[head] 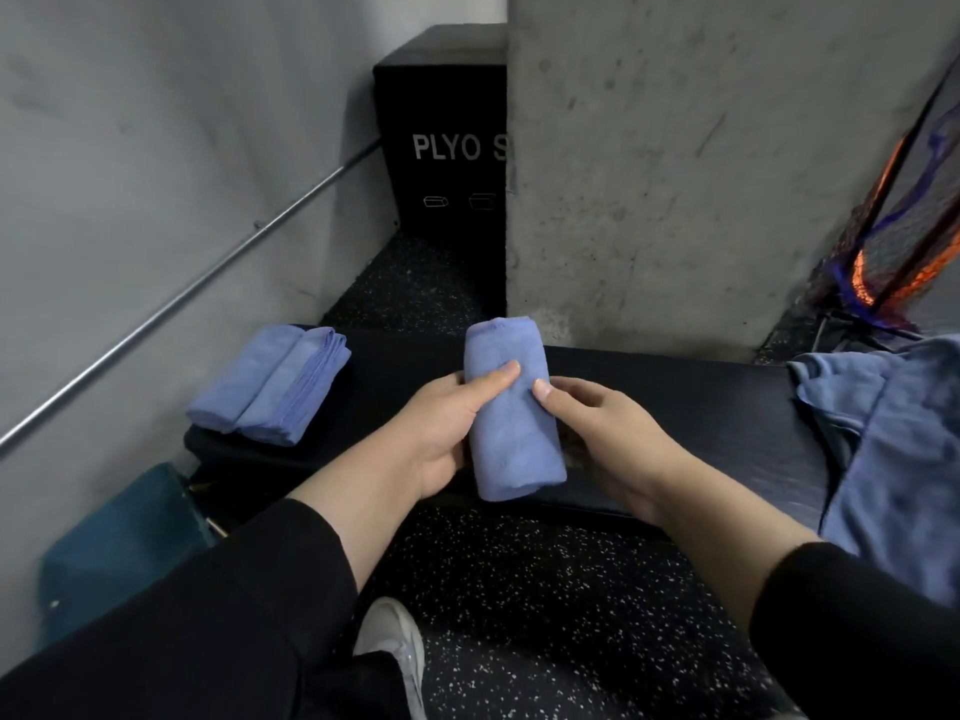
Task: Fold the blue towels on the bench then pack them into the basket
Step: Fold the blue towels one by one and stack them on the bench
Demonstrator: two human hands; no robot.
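A folded blue towel (511,413) is held lengthwise above the middle of the black bench (675,392). My left hand (447,428) grips its left side with the thumb on top. My right hand (608,433) holds its right side, thumb pressing the cloth. Two folded blue towels (270,384) lie side by side at the bench's left end. A heap of unfolded blue towels (893,449) covers the bench's right end. A dark teal basket (119,543) stands on the floor left of the bench, partly hidden by my left sleeve.
A concrete pillar (701,174) rises right behind the bench. A black plyo box (441,132) stands further back on the speckled floor (545,605). A metal rail (182,298) runs along the left wall. Orange and blue netting (893,241) leans at the right. My white shoe (395,641) is below.
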